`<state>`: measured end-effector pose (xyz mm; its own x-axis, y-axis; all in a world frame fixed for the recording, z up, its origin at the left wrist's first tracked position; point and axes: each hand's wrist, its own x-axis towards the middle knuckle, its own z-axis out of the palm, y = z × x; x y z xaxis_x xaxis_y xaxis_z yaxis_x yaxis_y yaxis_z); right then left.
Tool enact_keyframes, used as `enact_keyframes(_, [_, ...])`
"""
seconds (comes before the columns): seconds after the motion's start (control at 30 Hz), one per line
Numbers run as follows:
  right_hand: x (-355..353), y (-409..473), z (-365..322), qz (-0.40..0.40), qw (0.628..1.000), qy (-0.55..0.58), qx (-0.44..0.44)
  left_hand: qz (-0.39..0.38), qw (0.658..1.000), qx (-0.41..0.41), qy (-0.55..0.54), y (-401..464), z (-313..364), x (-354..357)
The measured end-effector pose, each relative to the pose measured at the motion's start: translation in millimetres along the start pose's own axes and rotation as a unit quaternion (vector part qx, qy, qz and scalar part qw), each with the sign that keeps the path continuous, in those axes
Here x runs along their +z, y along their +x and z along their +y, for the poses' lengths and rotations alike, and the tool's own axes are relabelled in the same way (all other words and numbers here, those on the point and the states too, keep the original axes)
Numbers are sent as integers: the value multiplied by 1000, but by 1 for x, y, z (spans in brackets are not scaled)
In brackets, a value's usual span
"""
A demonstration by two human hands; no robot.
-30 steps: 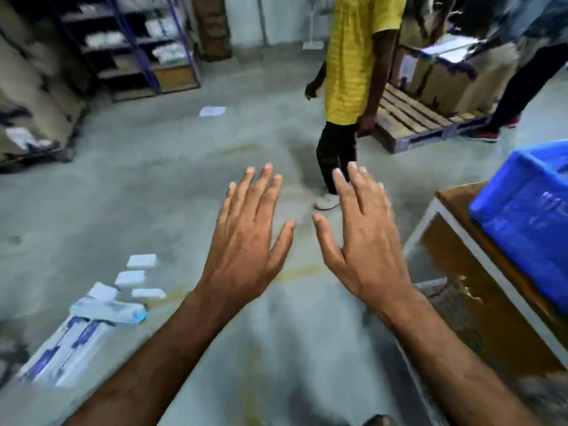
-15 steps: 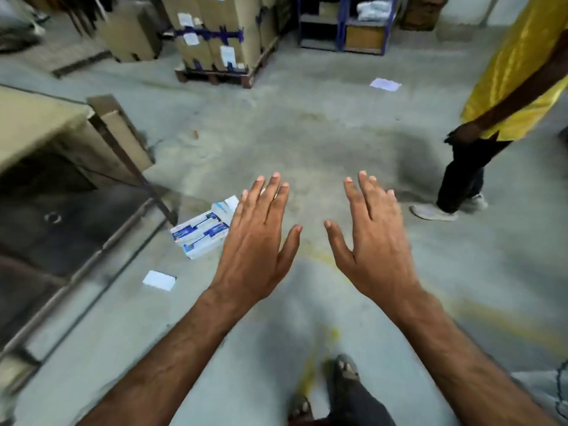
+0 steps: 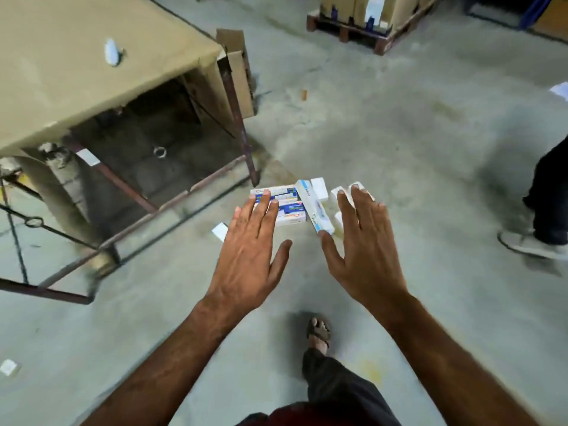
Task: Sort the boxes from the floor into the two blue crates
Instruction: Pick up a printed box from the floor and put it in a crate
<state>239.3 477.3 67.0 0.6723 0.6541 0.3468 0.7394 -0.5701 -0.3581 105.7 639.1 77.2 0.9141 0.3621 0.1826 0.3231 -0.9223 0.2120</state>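
A cluster of white and blue boxes [image 3: 290, 207] lies on the concrete floor ahead of me, near the table's leg. One long white and blue box [image 3: 315, 209] lies slanted between my hands. Small plain white boxes [image 3: 319, 187] sit just behind it. My left hand [image 3: 252, 253] is stretched out flat, fingers apart, its fingertips over the near boxes. My right hand [image 3: 362, 250] is also spread and holds nothing, partly hiding more white boxes. No blue crate is in view.
A table [image 3: 76, 66] covered in brown cardboard on a rusty metal frame [image 3: 236, 118] stands at the left. A pallet of cartons [image 3: 362, 26] is at the back. Another person's leg and shoe [image 3: 534, 241] are at the right. My own foot [image 3: 318, 330] is below.
My view has swung left and down, away from the blue crate and the person in yellow. The boxes on the floor are now right under my outstretched hands.
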Motion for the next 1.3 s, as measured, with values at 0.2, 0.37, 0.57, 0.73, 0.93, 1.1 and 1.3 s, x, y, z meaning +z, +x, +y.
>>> enact_keyframes(0.2, [64,83,9,-51,998,23,-22,-31,998,-51,9,69,-52,26])
enact_keyframes(0.37, [119,141,18,-116,993,12,-13,-69,995,-72,0,118,-92,58])
enact_keyframes(0.57, [213,192,27,-131,991,20,9,-110,991,-73,-11,186,-162,124])
enact_keyframes(0.73, [306,237,47,-176,981,2,79,-141,987,-65,-48,239,-234,194])
enact_keyframes(0.93, [449,258,95,-233,963,-4,138,-211,971,-95,-56,277,-321,333])
enact_keyframes(1.1, [566,253,145,-270,947,12,174,-254,948,-177,-81,309,-373,452])
enact_keyframes(1.3, [743,248,228,-314,918,21,241,-294,916,-238,-133,324,-422,644])
